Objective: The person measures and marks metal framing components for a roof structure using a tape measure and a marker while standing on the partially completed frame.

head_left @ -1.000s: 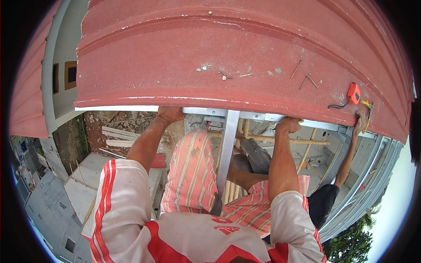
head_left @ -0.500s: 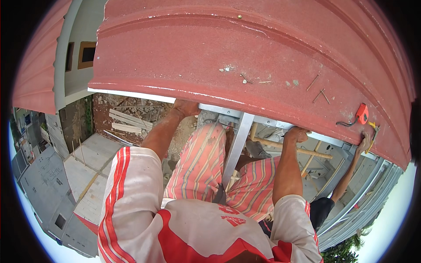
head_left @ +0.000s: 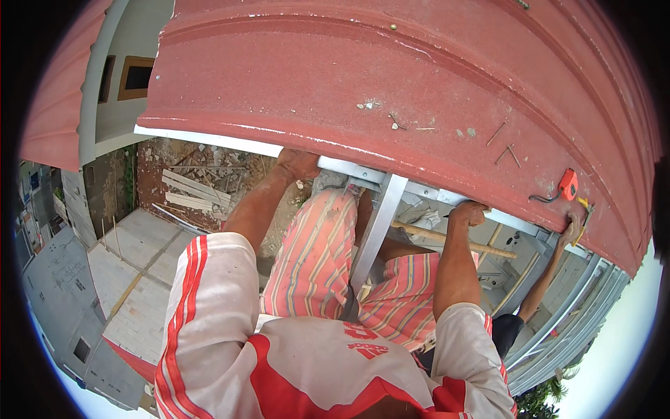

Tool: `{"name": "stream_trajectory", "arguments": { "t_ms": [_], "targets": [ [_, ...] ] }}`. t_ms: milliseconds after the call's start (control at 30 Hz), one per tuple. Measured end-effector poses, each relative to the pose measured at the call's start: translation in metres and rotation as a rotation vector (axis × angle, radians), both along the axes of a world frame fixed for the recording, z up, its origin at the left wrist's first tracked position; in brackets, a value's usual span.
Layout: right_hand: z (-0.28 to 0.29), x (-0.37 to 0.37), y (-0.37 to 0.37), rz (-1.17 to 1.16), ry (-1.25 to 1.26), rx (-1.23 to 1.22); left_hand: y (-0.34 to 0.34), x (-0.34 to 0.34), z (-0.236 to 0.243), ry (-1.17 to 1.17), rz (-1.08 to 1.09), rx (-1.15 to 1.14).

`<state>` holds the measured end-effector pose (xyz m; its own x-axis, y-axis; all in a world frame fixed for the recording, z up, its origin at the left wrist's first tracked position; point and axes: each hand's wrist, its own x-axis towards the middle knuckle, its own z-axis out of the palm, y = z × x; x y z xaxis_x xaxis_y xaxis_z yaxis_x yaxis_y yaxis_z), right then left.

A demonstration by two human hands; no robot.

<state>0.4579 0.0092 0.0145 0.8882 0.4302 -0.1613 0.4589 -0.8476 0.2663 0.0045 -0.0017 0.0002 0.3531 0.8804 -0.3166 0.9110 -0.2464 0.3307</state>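
Note:
A red metal roofing sheet [head_left: 314,84] spreads out ahead of me, its near edge running over a silvery metal beam [head_left: 352,169]. My left hand [head_left: 300,165] is closed on this edge, left of the middle, with its fingertips hidden beneath. Farther right, my right hand [head_left: 469,212] grips the same edge in a closed hold. A small dark tip shows beside it, too small to name. Between my striped-clad legs, a metal bar [head_left: 379,230] slopes down from the beam.
Another person's hand [head_left: 574,229] rests at the sheet's right edge, near a yellow-handled tool [head_left: 585,215]. A red tape measure [head_left: 568,184] and loose nails [head_left: 508,155] lie on the sheet. Below are a bamboo pole [head_left: 453,241], planks [head_left: 195,190] and rubble far down.
The view has shifted slightly. Both my hands keep their holds on the sheet's edge, and the other person's hand stays at the right edge.

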Motion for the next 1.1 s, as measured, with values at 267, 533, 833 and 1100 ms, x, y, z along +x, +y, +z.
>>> {"name": "stream_trajectory", "arguments": {
  "t_ms": [267, 533, 833, 1100],
  "targets": [
    [-0.03, 0.011, -0.001, 0.039, -0.073, 0.205, -0.007, -0.008, -0.003, -0.067, 0.032, 0.065],
    [-0.049, 0.038, -0.018, 0.409, -0.274, -0.498, -0.001, -0.006, 0.006, 0.061, -0.098, 0.158],
    [-0.053, 0.057, -0.008, 0.304, -0.292, -0.257, 0.0, -0.005, 0.01, -0.096, -0.044, -0.003],
    [-0.028, 0.033, -0.006, 0.166, -0.045, 0.217, -0.013, -0.006, -0.02, -0.099, -0.043, 0.256]
  ]
}}
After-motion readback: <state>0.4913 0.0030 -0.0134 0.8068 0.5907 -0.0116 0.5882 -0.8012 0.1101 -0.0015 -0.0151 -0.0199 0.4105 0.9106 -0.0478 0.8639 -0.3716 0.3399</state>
